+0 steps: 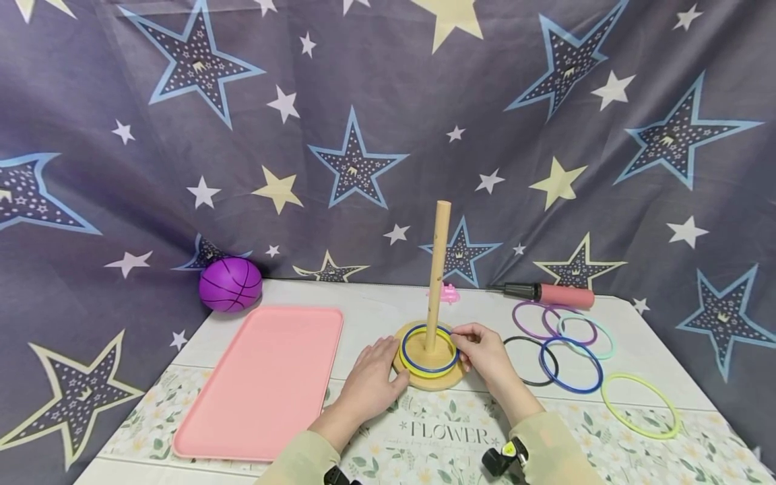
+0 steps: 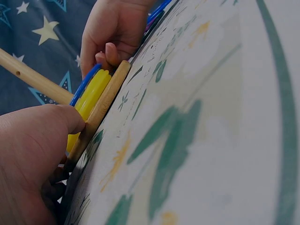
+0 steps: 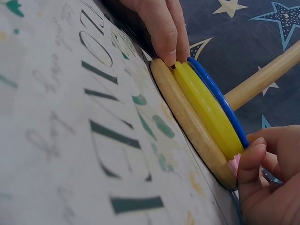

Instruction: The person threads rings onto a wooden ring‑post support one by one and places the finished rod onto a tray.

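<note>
A round wooden base (image 1: 432, 384) carries an upright wooden peg (image 1: 439, 269). Around the peg's foot lie yellow rings (image 3: 206, 108), stacked closely, with a blue ring (image 1: 429, 370) on top. My left hand (image 1: 374, 378) holds the left rim of the base, its thumb and fingers set apart along the edge; some of its fingers are hidden in the left wrist view. At the stack's right side, my right hand (image 1: 485, 350) pinches the blue ring's edge between thumb and finger, seen close up in the right wrist view.
Loose rings lie right: purple (image 1: 515, 316), turquoise (image 1: 611, 343), black (image 1: 524, 382), dark blue (image 1: 570, 389) and yellow-green (image 1: 642, 431). Behind them is a red-and-black hand pump (image 1: 564, 296). A pink tray (image 1: 267, 377) and purple ball (image 1: 230, 285) stand left; a small pink toy (image 1: 449, 294) sits behind the peg.
</note>
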The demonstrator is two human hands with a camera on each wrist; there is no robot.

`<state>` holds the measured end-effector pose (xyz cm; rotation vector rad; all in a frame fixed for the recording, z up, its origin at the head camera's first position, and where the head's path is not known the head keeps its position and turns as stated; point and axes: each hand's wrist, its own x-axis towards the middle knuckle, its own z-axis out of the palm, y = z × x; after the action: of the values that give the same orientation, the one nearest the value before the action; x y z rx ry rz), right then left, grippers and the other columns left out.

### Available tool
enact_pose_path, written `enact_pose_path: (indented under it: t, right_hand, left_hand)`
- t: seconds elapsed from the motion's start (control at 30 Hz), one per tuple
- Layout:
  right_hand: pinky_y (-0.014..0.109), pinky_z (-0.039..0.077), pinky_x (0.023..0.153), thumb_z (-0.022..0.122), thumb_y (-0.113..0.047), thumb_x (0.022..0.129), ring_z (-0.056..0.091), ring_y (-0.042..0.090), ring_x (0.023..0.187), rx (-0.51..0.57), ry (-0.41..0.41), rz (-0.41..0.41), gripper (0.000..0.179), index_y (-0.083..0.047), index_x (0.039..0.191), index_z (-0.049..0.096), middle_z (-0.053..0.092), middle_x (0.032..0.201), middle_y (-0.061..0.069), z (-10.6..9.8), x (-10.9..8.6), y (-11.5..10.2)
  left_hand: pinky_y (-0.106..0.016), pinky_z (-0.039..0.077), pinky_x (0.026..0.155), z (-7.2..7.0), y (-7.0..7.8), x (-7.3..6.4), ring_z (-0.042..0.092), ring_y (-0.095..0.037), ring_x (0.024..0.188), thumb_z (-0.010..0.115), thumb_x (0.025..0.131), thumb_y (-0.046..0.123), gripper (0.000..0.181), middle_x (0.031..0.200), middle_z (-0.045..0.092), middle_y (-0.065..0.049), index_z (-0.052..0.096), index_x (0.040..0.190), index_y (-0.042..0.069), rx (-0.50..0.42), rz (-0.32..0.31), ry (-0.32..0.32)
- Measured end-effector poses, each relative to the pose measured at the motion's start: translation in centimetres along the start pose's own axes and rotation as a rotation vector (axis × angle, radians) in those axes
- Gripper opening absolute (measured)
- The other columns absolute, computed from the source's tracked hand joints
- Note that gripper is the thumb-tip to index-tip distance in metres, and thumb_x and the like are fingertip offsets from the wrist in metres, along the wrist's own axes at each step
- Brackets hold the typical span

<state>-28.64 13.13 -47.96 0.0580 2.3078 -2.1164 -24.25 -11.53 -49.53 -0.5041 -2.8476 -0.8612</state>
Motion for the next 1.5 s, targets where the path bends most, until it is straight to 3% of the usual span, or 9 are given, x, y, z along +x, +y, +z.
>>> enact_pose_path:
  t: [0.57, 0.93, 1.5]
  right_hand:
    - [0.019, 0.048, 0.05, 0.071, -0.005, 0.105, 0.053, 0.01, 0.06, 0.005, -0.009, -0.017, 0.026, 0.01, 0.128, 0.068, 0.058, 0.079, 0.006, -1.7, -0.2, -0.8]
    - [0.022, 0.051, 0.052, 0.072, -0.012, 0.108, 0.056, 0.011, 0.063, -0.077, 0.016, -0.014, 0.034, 0.008, 0.134, 0.067, 0.06, 0.085, 0.004, -4.8, -1.1, -1.7]
    - [0.027, 0.053, 0.058, 0.07, -0.021, 0.111, 0.055, 0.012, 0.066, -0.144, 0.028, -0.022, 0.042, 0.007, 0.141, 0.062, 0.061, 0.09, 0.005, -11.6, -3.1, -2.5]
  left_hand:
    - [-0.056, 0.02, 0.136, 0.0, -0.1, 0.0, 0.034, -0.04, 0.163, 0.062, 0.107, 0.031, 0.07, 0.17, 0.045, -0.023, 0.045, 0.164, -0.005, -0.011, -0.015, -0.022]
    - [-0.056, 0.021, 0.135, 0.1, -0.3, 0.0, 0.035, -0.04, 0.162, 0.062, 0.107, 0.03, 0.07, 0.17, 0.045, -0.023, 0.045, 0.164, -0.006, -0.002, -0.007, -0.02]
    - [-0.056, 0.02, 0.136, 0.1, -0.2, 0.0, 0.035, -0.04, 0.162, 0.062, 0.106, 0.03, 0.07, 0.17, 0.045, -0.024, 0.046, 0.164, -0.006, -0.001, -0.009, -0.011]
